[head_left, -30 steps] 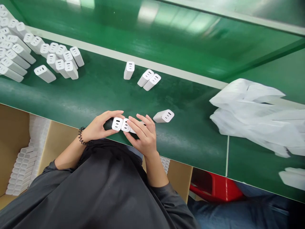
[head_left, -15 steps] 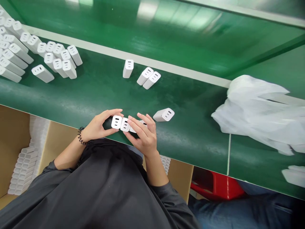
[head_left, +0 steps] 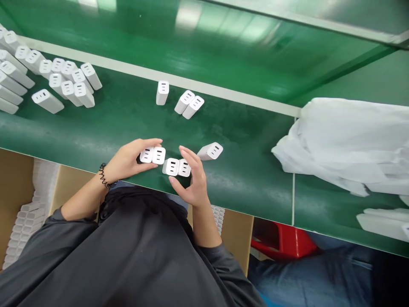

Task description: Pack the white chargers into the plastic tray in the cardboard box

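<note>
My left hand (head_left: 123, 160) pinches two white chargers (head_left: 152, 155) side by side between thumb and fingers, their port faces turned up toward me. Just right of them, another pair of white chargers (head_left: 178, 167) stands on the green bench, ports up. Around that pair curves my right hand (head_left: 193, 181), thumb and forefinger spread with a gap showing beside the chargers; its other fingers are partly hidden. A single charger (head_left: 211, 151) leans just beyond the right hand's fingertips.
Farther back on the green bench (head_left: 128, 115) stand a lone charger (head_left: 162, 93) and a pair (head_left: 189, 104). Many more chargers (head_left: 68, 81) crowd the left. White plastic bags (head_left: 345, 140) lie at right. Below the edge are cardboard boxes (head_left: 76, 192) and a red stool (head_left: 287, 241).
The row of chargers between my hands has split into two pairs. My left hand has drawn its pair left and slightly up; my right hand's fingers have spread off the other pair.
</note>
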